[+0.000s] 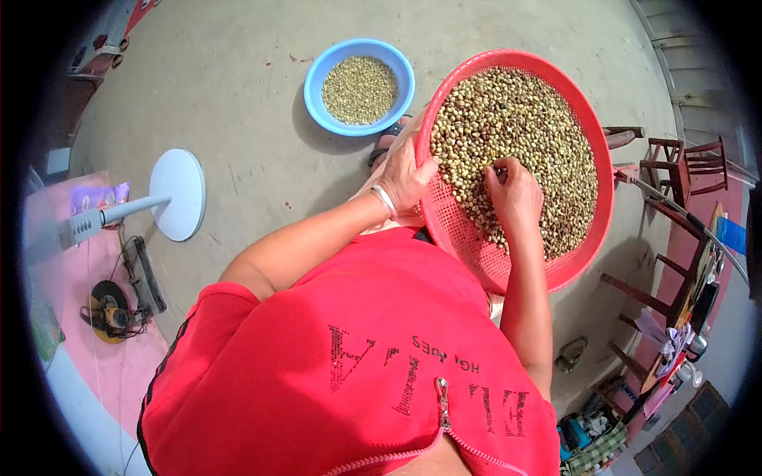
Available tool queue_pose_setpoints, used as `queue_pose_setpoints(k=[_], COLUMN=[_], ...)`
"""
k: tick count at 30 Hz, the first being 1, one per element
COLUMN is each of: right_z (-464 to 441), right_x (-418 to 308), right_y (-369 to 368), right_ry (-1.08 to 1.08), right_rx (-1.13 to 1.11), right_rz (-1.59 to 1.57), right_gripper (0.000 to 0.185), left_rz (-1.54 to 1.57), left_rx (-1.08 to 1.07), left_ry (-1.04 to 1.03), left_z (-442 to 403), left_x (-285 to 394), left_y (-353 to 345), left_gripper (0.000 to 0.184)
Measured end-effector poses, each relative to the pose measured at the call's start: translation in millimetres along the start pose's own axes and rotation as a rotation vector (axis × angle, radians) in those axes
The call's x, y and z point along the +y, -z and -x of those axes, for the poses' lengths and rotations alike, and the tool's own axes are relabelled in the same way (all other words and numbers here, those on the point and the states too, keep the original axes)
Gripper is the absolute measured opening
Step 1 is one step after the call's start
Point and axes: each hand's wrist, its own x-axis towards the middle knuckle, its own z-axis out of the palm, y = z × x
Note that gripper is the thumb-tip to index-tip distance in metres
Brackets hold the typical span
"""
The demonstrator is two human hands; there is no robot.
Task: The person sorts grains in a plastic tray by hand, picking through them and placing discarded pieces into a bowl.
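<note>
A round red mesh basket point(601, 159) rests on the lap, holding a thick layer of small green and brown beans point(520, 119). My left hand point(403, 176) grips the basket's left rim, thumb over the edge, with a white bracelet at the wrist. Over the beans, my right hand point(516, 194) is bent with thumb and fingertips drawn together at the beans' surface; what they pinch, if anything, is too small to name. Bare red mesh shows below and left of that hand.
A blue basin point(315, 103) with pale green beans stands on the floor beside a sandalled foot point(389, 136). At left are a white fan stand point(179, 195) and a yellow-and-black tool point(113, 316). Wooden chairs point(679, 168) and a cluttered table point(683, 317) line the right.
</note>
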Motion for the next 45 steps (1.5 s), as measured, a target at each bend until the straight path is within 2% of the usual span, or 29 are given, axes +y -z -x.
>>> queue_pose_setpoints(k=[2,5,7,11,13,15,17,20,21,25,28,29,31,38,41,43,45], right_z=[-2.4,-2.9,-3.2,-18.3,-27.7,-31.1,-35.1,-26.9,-23.8,-17.1,-17.5,-18.1,-18.7,-21.4,-25.2,-36.9,-51.8], right_x=[1.5,-0.3,-3.5,-6.4,-16.4,-29.4,-19.8,5.8,10.6,10.9,-6.8,-7.3,-6.2,-8.3,-19.0,-23.6,-36.5], right_y=[-2.5,-0.2,5.9,11.7,23.5,37.9,38.7,24.3,17.8,-2.3,0.4,-1.1,-3.7,-1.4,9.4,13.1,17.3], right_ry=[0.008,0.014,0.011,0.007,0.172,0.171,0.226,0.2,0.176,0.142,-0.007,-0.007,-0.015,-0.023,-0.036,0.071,0.21], right_rx=[-0.004,-0.016,-0.026,-0.073,-0.135,-0.004,0.1,0.147,0.119,0.087,0.013,0.015,0.063,0.029,0.0,-0.053,-0.077], right_rz=[0.009,0.016,0.014,0.026,-0.694,-0.793,-0.616,-0.213,-0.166,-0.11,-0.024,-0.026,-0.027,-0.002,0.076,-0.09,-0.667], right_gripper=[0.029,0.028,0.028,0.031,0.036,0.036,0.032,0.025,0.023,0.023,0.027,0.027,0.028,0.027,0.028,0.032,0.033], left_rz=[0.011,-0.005,-0.037,-0.071,-0.006,0.007,0.018,0.016,0.013,0.009,0.005,0.003,-0.011,0.041,-0.045,0.025,-0.033], left_rx=[-0.011,0.022,-0.019,-0.047,-0.107,-0.096,-0.085,-0.071,-0.055,-0.069,-0.089,-0.089,-0.021,-0.06,-0.03,-0.09,-0.136], left_ry=[0.033,-0.061,0.069,0.113,0.083,0.072,0.055,0.054,0.025,0.032,0.119,0.116,-0.033,0.037,0.036,0.137,0.215], left_z=[-0.9,-1.7,1.2,1.0,-1.9,-0.8,-1.0,0.1,-0.8,-2.7,-1.8,-1.7,-3.7,-1.5,-1.2,-0.8,0.6], left_x=[5.0,9.0,6.9,-7.2,-4.0,-5.0,-8.3,-10.5,-3.4,2.5,-2.2,-3.2,2.8,-2.9,-0.5,0.1,-16.6], left_y=[1.3,2.7,3.7,4.2,5.5,4.3,3.2,0.5,1.2,4.7,5.3,4.6,3.3,3.2,3.8,5.9,4.7], left_gripper=[0.051,0.05,0.051,0.051,0.052,0.052,0.052,0.053,0.054,0.057,0.058,0.058,0.055,0.054,0.053,0.052,0.049])
